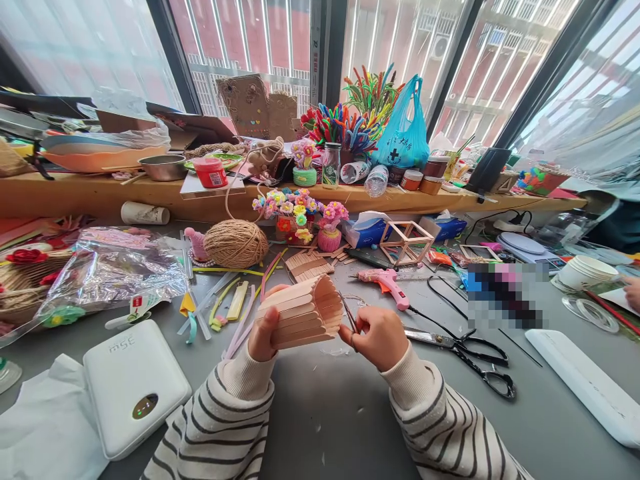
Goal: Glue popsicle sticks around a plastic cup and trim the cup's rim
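Note:
My left hand (pixel 264 330) is closed around a cup made of wooden craft sticks (pixel 300 313), tilted on its side with its scalloped open rim facing right. In my right hand (pixel 381 337) is a small pair of scissors (pixel 351 313); their narrow blades point up and away, right beside the rim. Whether the blades touch the wood I cannot tell. Beyond the cup lie a bundle of craft sticks (pixel 309 267) and a pink glue gun (pixel 385 285). Large black-handled scissors (pixel 463 350) rest on the grey table to the right of my right hand.
A white power bank (pixel 136 390) and tissue (pixel 47 420) lie at left, a long white case (pixel 587 387) at right. Behind stand a twine ball (pixel 236 244), crocheted flowers (pixel 295 207) and a stick frame (pixel 407 241). At the right edge another person's hand (pixel 633 293) shows.

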